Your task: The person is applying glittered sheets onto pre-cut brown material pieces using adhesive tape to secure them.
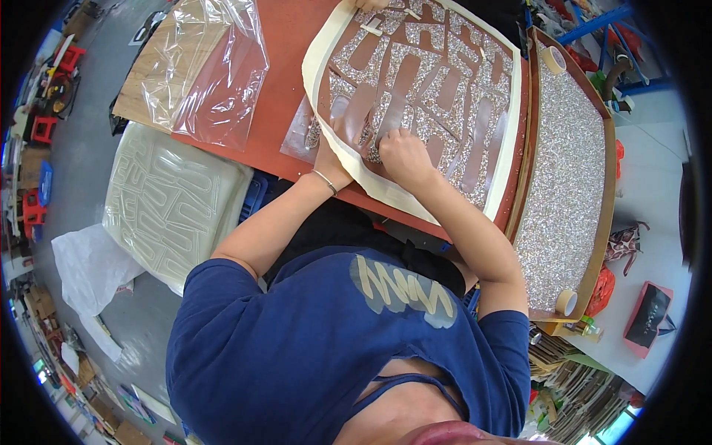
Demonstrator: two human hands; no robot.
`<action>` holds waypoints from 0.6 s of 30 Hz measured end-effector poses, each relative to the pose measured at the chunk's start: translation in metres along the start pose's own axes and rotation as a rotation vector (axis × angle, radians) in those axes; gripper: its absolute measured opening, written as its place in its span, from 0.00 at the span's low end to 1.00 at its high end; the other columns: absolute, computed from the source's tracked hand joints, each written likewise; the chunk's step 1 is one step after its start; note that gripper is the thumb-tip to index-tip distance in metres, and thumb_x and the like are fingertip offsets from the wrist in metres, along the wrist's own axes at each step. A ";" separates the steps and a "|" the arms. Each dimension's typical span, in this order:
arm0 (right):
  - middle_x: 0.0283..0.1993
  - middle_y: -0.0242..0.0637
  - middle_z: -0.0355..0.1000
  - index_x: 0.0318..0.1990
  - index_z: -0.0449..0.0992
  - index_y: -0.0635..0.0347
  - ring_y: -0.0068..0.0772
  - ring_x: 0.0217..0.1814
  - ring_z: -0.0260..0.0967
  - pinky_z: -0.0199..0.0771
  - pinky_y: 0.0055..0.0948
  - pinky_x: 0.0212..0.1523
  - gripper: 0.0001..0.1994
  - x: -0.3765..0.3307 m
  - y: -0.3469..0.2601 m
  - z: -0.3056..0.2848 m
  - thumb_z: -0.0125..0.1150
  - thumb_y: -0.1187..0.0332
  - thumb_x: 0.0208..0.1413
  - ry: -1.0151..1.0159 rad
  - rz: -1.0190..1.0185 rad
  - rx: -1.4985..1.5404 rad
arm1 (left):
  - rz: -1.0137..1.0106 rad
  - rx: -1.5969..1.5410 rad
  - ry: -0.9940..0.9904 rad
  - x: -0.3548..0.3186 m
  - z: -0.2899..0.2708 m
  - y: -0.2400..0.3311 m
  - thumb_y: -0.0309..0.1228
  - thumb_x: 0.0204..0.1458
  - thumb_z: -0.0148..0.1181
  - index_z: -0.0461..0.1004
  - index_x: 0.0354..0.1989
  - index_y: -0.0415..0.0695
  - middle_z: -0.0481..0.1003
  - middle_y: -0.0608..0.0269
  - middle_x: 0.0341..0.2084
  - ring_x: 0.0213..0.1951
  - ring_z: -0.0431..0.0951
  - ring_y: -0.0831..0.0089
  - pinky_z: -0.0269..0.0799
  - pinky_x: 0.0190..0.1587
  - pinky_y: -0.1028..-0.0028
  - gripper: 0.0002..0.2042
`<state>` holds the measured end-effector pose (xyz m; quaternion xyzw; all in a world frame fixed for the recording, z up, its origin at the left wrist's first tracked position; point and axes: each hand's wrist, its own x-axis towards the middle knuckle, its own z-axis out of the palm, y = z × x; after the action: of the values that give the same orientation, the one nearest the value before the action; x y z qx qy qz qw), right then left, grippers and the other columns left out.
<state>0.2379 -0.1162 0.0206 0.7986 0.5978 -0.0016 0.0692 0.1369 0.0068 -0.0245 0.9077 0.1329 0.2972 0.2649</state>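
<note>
A large cream-edged sheet (pixel 506 159) with silver-glitter areas and brown cut-out shapes lies on the red-brown table. My left hand (pixel 334 165) is at its near left edge, where the sheet lifts and curls over the fingers and hides them. My right hand (pixel 404 157) rests on the sheet's near part with its fingers curled down; whatever they pinch is hidden under them. Between the two hands, clear film and glitter pieces show at the raised edge. Another person's hand (pixel 371 4) touches the sheet's far left corner.
Clear plastic film (pixel 215 81) over a wooden board (pixel 144 93) covers the table's left. A stack of moulded translucent sheets (pixel 174 196) stands below it. To the right is a glitter-filled tray (pixel 564 170) with tape rolls (pixel 553 61) at its ends.
</note>
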 end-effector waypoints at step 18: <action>0.33 0.50 0.73 0.27 0.79 0.67 0.44 0.40 0.73 0.77 0.33 0.36 0.07 0.006 -0.015 -0.010 0.55 0.73 0.43 -0.034 0.068 0.082 | 0.022 0.100 -0.099 -0.006 -0.003 -0.004 0.33 0.44 0.59 0.73 0.31 0.41 0.68 0.48 0.43 0.44 0.70 0.51 0.66 0.46 0.56 0.09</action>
<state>0.2245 -0.1048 0.0280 0.8204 0.5687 -0.0373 0.0466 0.1297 0.0088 -0.0270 0.9348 0.1242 0.2476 0.2221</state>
